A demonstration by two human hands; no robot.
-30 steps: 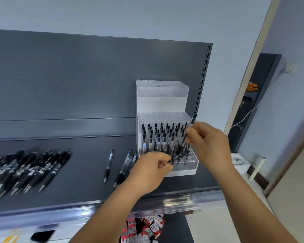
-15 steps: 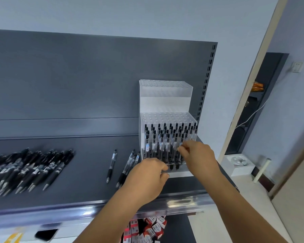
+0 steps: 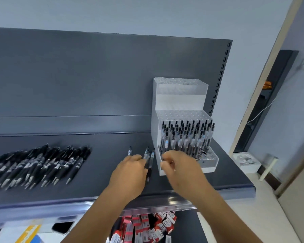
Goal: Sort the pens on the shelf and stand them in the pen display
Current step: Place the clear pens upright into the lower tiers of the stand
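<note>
The white tiered pen display stands at the right of the dark shelf. Its lowest tier holds several black pens standing upright; the two upper tiers hold none. A few loose pens lie just left of the display, and one more pen lies a little further left. My left hand reaches over these loose pens with its fingers on them. My right hand hovers at the front of the lowest tier with its fingers curled; I see nothing in it. A big heap of black pens lies at the far left.
The shelf's grey back panel rises behind everything. Red and white boxes fill the shelf below. A phone lies at the lower left. A doorway opens on the right.
My right hand stood a pen in the lowest tier, let go and drew back toward its front. My left hand moved left from the display onto the loose pens.
</note>
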